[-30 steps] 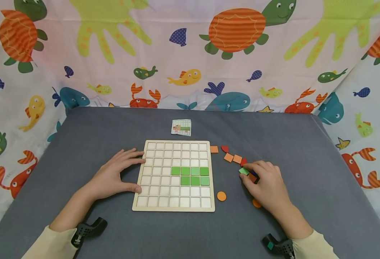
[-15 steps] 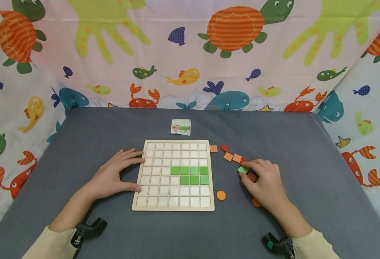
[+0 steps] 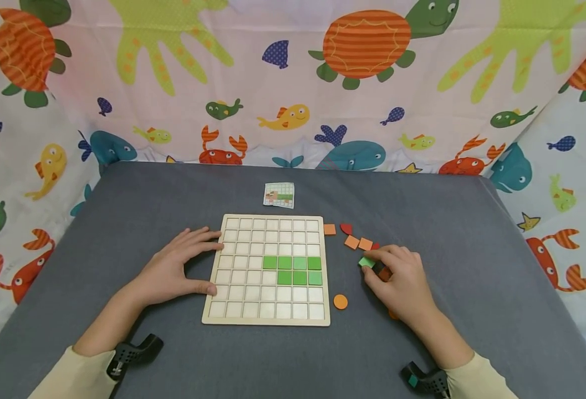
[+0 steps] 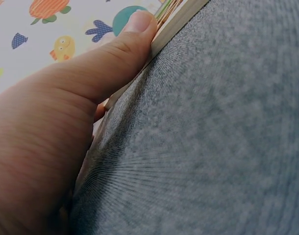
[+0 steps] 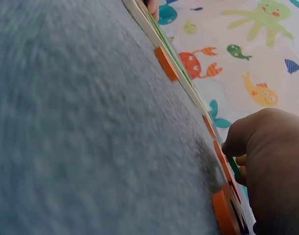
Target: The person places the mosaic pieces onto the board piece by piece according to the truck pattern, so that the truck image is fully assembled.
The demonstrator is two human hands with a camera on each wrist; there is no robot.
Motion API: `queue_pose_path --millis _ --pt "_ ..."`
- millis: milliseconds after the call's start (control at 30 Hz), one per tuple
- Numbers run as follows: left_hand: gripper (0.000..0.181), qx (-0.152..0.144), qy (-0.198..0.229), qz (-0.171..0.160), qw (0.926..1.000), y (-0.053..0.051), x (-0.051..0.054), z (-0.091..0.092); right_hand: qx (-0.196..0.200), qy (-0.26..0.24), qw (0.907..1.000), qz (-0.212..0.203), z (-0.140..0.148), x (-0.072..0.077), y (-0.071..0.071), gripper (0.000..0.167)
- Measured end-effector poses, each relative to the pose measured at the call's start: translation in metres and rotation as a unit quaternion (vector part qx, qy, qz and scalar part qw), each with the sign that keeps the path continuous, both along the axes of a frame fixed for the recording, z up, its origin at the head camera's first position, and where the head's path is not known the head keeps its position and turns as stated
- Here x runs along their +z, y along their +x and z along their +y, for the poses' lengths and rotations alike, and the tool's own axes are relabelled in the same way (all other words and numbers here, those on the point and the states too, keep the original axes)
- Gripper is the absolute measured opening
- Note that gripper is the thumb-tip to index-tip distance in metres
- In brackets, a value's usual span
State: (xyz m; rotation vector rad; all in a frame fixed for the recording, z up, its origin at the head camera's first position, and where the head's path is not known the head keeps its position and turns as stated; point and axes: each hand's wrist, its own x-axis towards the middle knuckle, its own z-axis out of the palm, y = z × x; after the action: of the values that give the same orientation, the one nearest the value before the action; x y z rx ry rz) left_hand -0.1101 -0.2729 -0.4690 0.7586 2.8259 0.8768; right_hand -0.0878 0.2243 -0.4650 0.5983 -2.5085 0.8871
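A wooden grid board (image 3: 266,322) lies flat on the table, with several green square tiles (image 3: 285,277) set in two rows at its right side. My left hand (image 3: 173,271) rests against the board's left edge, fingers spread; the left wrist view shows the thumb (image 4: 135,36) on the rim. Right of the board, my right hand (image 3: 399,282) pinches a green square tile (image 3: 366,262) between thumb and fingers. That tile shows only as a green sliver (image 5: 234,167) in the right wrist view. Below the hand, dark and brown pieces (image 3: 385,273) are partly hidden.
Orange square tiles (image 3: 351,242) and red pieces (image 3: 346,229) lie in a line right of the board. An orange disc (image 3: 340,301) sits near its lower right corner; another (image 3: 393,315) is mostly hidden by the right hand. A small pattern card (image 3: 279,195) lies behind the board.
My right hand has shifted slightly left toward the board, carrying the pinched green tile along. The left hand has stayed at the board's edge.
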Motion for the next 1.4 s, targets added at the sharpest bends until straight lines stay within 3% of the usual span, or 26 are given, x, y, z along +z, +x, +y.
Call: queue_pose_path --millis 233,633,1167,1400 --pt "0.101 -0.002 -0.011 0.009 0.9999 -0.001 0.003 -0.002 0.022 -0.004 0.9997 0.004 -0.012 0.002 -0.004 0.022" --pt "0.100 -0.002 -0.011 0.010 0.9999 -0.001 -0.002 0.001 0.065 0.021 0.9973 0.025 -0.032 0.004 -0.010 0.022" --pt "0.101 0.002 -0.010 0.005 0.9999 -0.001 -0.002 0.000 0.159 0.022 0.9858 0.049 -0.092 0.004 -0.017 0.024" --pt "0.099 -0.003 -0.006 0.011 0.9999 0.000 -0.003 0.000 0.188 0.034 0.9809 0.039 -0.117 0.006 -0.014 0.023"
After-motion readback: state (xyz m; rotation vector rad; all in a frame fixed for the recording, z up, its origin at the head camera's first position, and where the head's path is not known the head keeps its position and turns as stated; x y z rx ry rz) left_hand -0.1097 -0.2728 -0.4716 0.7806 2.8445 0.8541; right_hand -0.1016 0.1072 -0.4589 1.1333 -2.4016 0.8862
